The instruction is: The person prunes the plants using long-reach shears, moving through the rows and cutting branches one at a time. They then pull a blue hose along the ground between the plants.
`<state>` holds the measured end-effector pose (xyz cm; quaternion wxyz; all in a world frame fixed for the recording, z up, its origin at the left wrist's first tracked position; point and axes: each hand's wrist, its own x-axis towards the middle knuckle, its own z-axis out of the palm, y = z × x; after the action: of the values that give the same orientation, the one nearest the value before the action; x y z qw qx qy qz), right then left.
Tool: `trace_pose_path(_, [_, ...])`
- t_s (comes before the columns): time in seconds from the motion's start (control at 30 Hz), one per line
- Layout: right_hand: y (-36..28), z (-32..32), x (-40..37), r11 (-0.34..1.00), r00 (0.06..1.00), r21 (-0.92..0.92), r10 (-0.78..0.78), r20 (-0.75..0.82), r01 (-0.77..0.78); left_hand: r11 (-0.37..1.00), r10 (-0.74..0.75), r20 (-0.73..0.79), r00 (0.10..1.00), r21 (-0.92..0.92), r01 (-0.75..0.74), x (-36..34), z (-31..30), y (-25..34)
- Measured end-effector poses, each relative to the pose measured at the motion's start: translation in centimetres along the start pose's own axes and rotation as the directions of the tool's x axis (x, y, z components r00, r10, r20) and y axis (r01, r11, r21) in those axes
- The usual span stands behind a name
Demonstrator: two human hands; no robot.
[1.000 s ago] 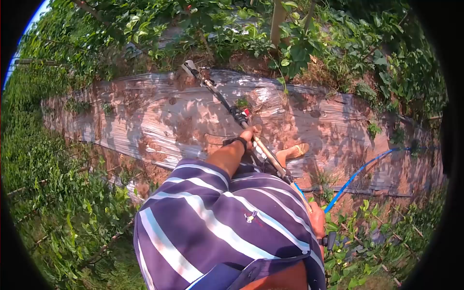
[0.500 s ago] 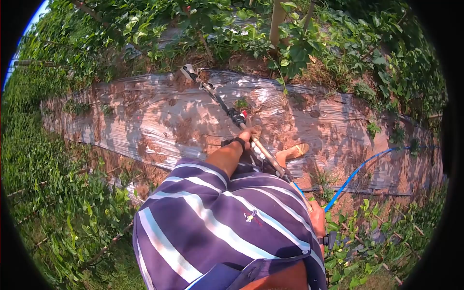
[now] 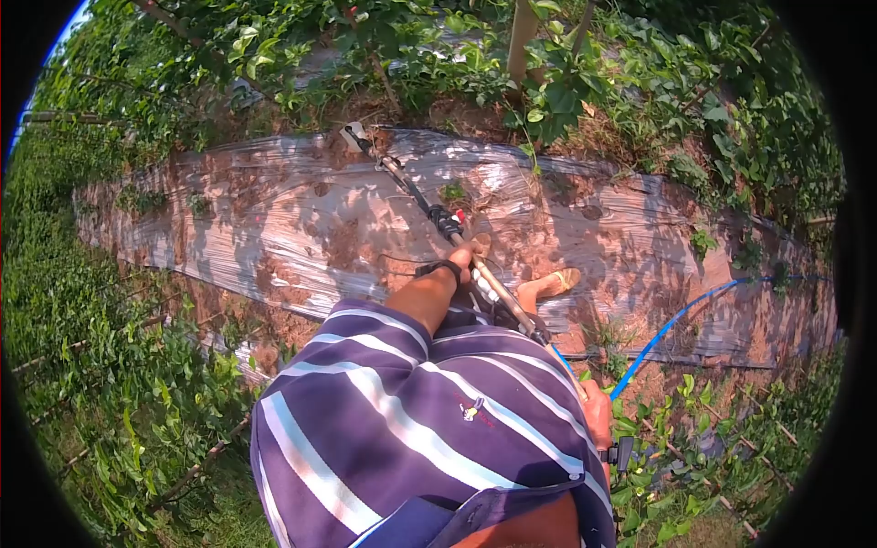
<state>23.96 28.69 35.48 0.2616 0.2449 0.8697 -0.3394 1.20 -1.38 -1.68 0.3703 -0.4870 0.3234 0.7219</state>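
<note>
A long pole tool (image 3: 501,290) runs diagonally from the upper left down to the lower right in front of my striped shirt. My left hand (image 3: 464,258), with a dark band at the wrist, is closed round the middle of the pole. Lower right, my right hand (image 3: 596,411) is wrapped round the pole's rear end, beside a blue hose (image 3: 660,336). At its far end the tool carries a pale flat head (image 3: 353,137) over the ground sheet. Black fittings and a small red part (image 3: 459,216) sit just above my left hand.
Silvery plastic sheeting (image 3: 219,228) with soil patches covers the ground strip. Leafy plants (image 3: 110,402) line both sides, and a wooden post (image 3: 523,46) rises at the top. My foot (image 3: 559,281) rests on the sheeting. The blue hose curves off to the right.
The view has shifted very slightly. Both hands keep their hold, and the tool has barely moved.
</note>
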Motion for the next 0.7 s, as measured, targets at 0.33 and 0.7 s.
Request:
trace_pose_path(0.33, [-0.5,-0.1,-0.4,0.999,0.999,0.018,0.036,-0.014,-0.035,0.998,-0.023,-0.028,0.999,0.05,0.024,1.6,-0.5,-0.3])
trace_pose_path(0.7, [-0.4,-0.2,-0.4,1.0,1.0,-0.02,0.016,-0.016,-0.017,0.991,-0.057,-0.094,0.994,0.115,0.068,0.1,1.2,-0.2])
